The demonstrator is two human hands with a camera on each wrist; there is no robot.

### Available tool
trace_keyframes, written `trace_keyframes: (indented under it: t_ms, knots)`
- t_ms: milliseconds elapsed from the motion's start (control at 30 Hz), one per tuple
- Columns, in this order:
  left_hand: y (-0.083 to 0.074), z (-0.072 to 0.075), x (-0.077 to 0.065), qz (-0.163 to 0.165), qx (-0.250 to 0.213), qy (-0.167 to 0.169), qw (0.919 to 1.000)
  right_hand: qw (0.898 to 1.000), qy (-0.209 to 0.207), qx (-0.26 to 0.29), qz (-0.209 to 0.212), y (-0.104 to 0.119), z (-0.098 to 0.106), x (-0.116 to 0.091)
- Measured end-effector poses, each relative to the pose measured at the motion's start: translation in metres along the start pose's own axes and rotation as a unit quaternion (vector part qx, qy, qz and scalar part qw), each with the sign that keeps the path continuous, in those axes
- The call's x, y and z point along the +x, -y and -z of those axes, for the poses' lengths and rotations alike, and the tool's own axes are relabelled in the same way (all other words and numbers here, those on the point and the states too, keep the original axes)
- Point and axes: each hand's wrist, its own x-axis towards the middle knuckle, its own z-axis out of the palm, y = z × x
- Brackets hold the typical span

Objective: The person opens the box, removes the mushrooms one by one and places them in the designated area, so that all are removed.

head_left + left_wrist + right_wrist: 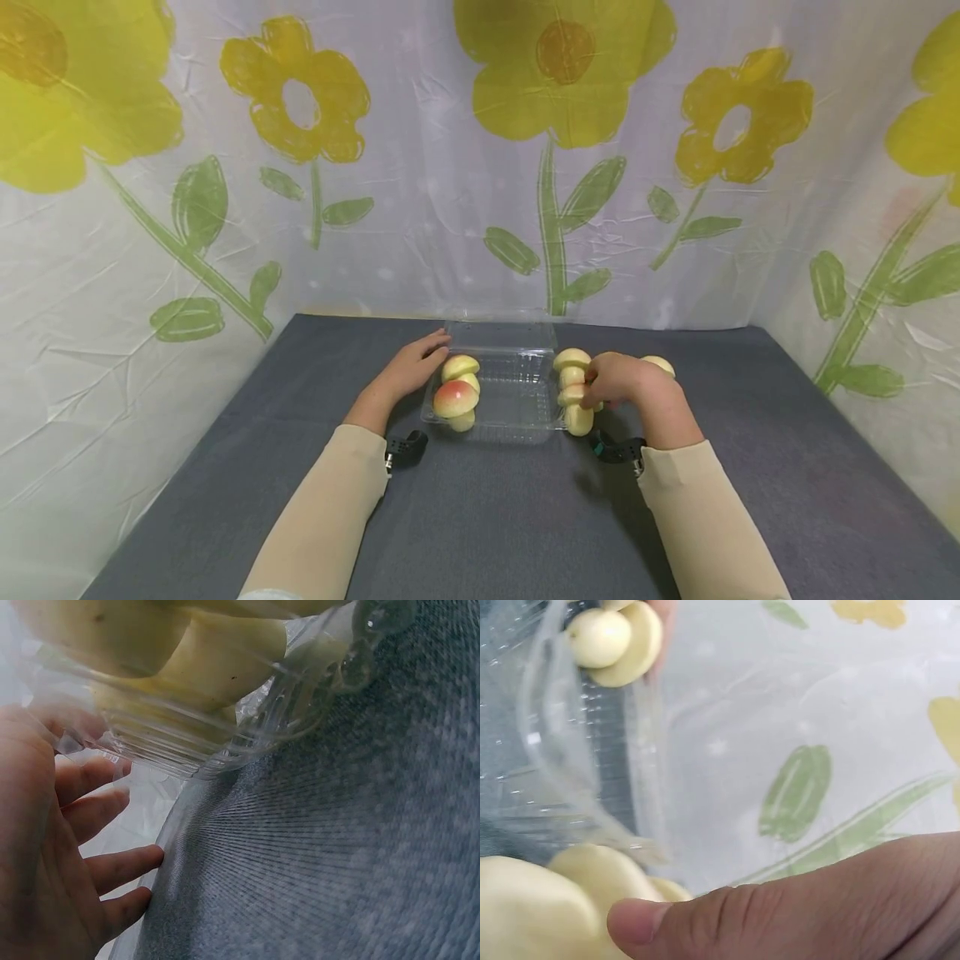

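Note:
A clear plastic box [517, 392] lies in front of me, its lid [501, 335] folded back. On its left side sit toy mushrooms, one red-capped [454, 398] and one pale yellow [460, 364] behind it. My left hand [408, 367] rests against the box's left edge, fingers mostly straight; in the left wrist view the fingers [124, 866] spread beside the clear wall. At the right edge, my right hand [624, 379] grips a pale mushroom [578, 419], its thumb [641, 922] pressing it in the right wrist view. Another pale mushroom [572, 359] is just behind that one.
A further pale mushroom [660, 364] lies right of my right hand, partly hidden by it. Dark grey cloth covers the table [480, 517]. A flower-printed curtain [420, 208] closes off the back and both sides.

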Motion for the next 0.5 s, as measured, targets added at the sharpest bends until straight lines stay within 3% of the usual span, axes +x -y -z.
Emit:
trace_keyframes:
  t_ms: [300, 500]
  knots:
    - [-0.001, 0.000, 0.000, -0.003, -0.001, 0.000, 1.0000, 0.997, -0.072, -0.016, 0.007, 0.009, 0.017, -0.024]
    - [0.000, 0.000, 0.000, 0.002, -0.010, -0.001, 0.9999, 0.988, -0.133, -0.025, 0.078, 0.022, 0.015, -0.029]
